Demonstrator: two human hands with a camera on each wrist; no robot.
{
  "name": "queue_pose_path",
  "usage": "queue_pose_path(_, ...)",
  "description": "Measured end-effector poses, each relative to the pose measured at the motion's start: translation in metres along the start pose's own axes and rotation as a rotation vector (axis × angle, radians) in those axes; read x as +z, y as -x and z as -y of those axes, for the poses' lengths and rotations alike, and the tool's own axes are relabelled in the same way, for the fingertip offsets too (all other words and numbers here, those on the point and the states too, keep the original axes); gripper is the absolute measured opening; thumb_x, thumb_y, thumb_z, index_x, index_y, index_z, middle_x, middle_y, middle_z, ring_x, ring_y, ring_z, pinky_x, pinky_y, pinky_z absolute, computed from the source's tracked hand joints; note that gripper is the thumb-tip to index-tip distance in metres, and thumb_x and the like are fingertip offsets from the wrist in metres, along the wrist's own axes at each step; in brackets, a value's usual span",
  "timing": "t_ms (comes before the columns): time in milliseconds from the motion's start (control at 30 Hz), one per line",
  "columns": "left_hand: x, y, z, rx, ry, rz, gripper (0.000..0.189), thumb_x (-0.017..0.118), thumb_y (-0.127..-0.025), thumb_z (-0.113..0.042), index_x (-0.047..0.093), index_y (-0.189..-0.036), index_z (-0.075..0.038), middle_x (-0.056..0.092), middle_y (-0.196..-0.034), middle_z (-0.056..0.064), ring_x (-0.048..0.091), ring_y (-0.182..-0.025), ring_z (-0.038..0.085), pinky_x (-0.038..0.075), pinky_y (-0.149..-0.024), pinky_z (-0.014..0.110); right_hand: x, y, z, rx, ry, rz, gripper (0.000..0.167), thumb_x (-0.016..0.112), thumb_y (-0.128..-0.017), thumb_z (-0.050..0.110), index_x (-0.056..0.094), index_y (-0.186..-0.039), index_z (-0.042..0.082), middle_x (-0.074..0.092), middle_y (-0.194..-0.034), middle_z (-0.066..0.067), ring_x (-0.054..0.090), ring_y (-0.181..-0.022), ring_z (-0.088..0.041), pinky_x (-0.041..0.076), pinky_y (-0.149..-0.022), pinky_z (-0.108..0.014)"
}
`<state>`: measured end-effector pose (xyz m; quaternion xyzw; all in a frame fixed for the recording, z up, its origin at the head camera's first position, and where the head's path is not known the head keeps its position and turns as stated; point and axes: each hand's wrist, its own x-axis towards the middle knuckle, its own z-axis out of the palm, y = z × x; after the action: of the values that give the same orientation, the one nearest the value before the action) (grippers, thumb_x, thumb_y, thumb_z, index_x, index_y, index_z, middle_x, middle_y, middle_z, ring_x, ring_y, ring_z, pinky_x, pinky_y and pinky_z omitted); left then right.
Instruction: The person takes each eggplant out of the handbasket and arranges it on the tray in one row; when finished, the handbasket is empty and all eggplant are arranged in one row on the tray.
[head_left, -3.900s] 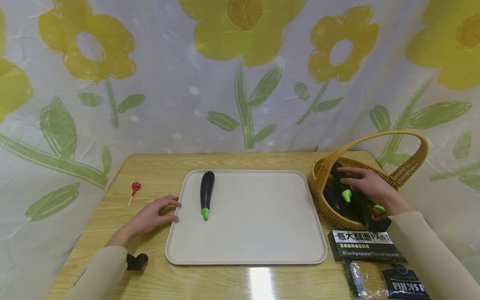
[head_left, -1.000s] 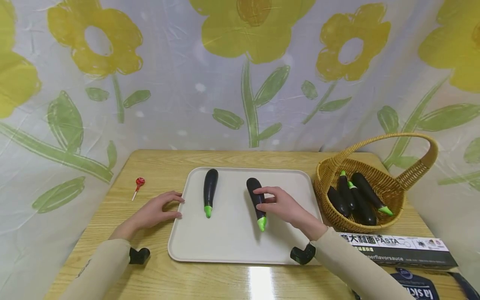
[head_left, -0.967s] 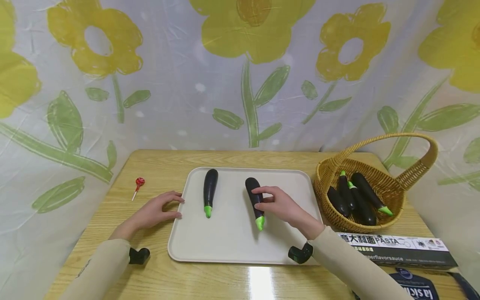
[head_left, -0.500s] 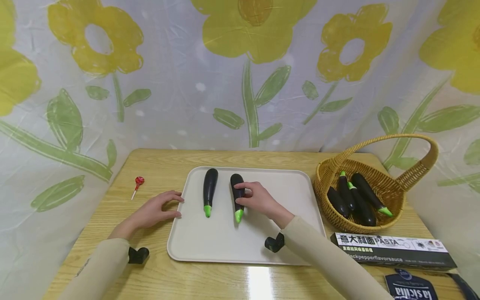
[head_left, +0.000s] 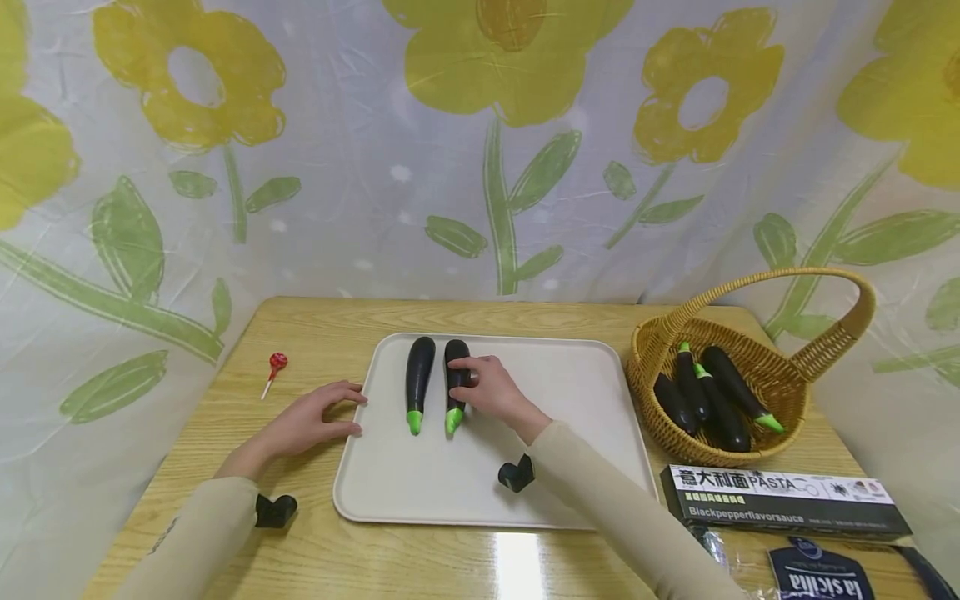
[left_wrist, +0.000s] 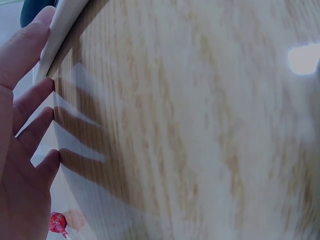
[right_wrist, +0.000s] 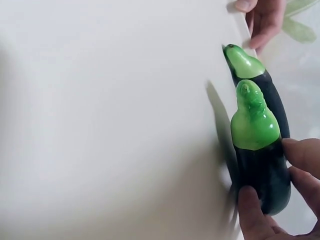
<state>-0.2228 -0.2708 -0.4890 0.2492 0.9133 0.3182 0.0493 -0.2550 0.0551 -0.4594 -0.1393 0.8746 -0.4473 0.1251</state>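
Note:
My right hand (head_left: 495, 392) pinches a dark eggplant (head_left: 454, 375) with a bright green stem end, over the left part of a cream tray (head_left: 555, 492). To its left, a narrow gap away, a second eggplant (head_left: 420, 375) lies on the tray, roughly parallel. In the right wrist view, thumb and fingers hold the eggplant (right_wrist: 260, 170) from both sides, green end toward the camera. My left hand (head_left: 311, 421) has its fingertips at the tray's left rim, fingers loosely bent and spread; the left wrist view shows them beside the tray edge (left_wrist: 62, 37).
A wicker basket (head_left: 647, 417) holding several eggplants stands right of the tray. In front of it lie a black pasta box (head_left: 787, 504) and a dark-labelled packet (head_left: 817, 575). A red lollipop (head_left: 277, 362) lies on the wooden table (head_left: 420, 558) at left. A flowered curtain (head_left: 337, 208) hangs behind.
The right hand has carried an eggplant from the basket to the tray, then leftward beside the other one, turning it more upright in view. The left hand stays at the rim.

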Motion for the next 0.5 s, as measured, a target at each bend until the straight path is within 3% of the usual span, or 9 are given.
queue_pose_path(500, -0.0006, 0.0001, -0.0005, -0.001, 0.009, 0.001, 0.041, 0.075, -0.087, -0.035, 0.065, -0.120, -0.012, 0.051, -0.140, 0.019, 0.038, -0.134, 0.045, 0.030, -0.109, 0.062, 0.0105, -0.0035, 0.0099, 0.018, -0.001, -0.001, 0.047, 0.071, -0.089, 0.013, 0.060, -0.134, 0.013, 0.033, -0.144, -0.027, 0.060, -0.109, -0.029, 0.051, -0.085, -0.034)
